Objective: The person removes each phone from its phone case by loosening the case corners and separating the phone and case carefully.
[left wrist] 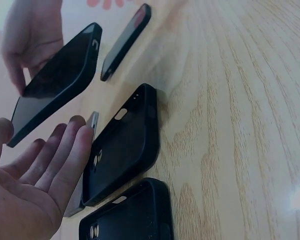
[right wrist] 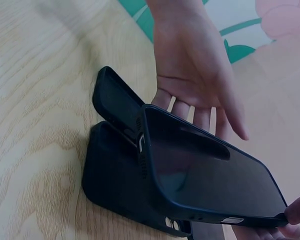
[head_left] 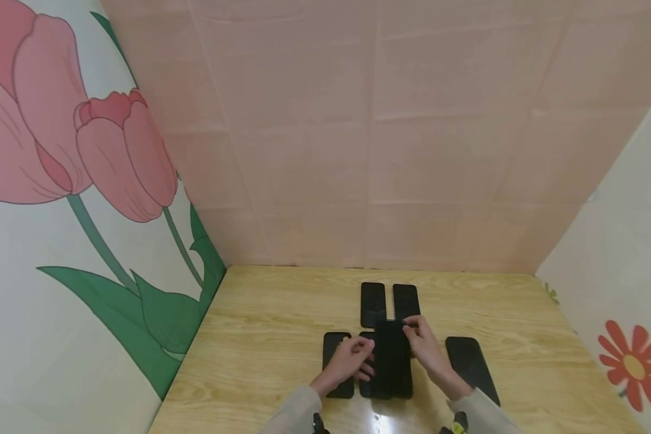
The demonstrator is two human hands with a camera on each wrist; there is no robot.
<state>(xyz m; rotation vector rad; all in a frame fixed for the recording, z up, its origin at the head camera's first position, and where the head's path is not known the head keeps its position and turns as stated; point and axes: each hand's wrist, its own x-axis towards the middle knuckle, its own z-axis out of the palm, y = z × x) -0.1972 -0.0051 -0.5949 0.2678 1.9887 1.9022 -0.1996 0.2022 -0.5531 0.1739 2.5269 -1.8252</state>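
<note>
My right hand point(head_left: 424, 345) pinches the far corner of a phone in a black case point(head_left: 393, 364), its dark screen facing up, raised and tilted above the table. At the phone's left side is my left hand point(head_left: 349, 360), palm up with fingers loosely extended in the left wrist view; whether its thumb touches the phone I cannot tell. Below lie two empty black phone cases point(left wrist: 124, 145) point(left wrist: 130, 215), with camera holes and raised rims. In the head view, the left hand partly covers one case point(head_left: 336, 380), and the held phone covers much of the other.
Two dark flat phone-shaped items point(head_left: 372, 304) point(head_left: 406, 300) lie side by side behind the hands. Another dark phone-shaped item point(head_left: 472, 369) lies to the right. All rest on a wood-grain table point(head_left: 260, 337), bounded by a pink backdrop point(head_left: 369, 150) and flower-patterned side walls.
</note>
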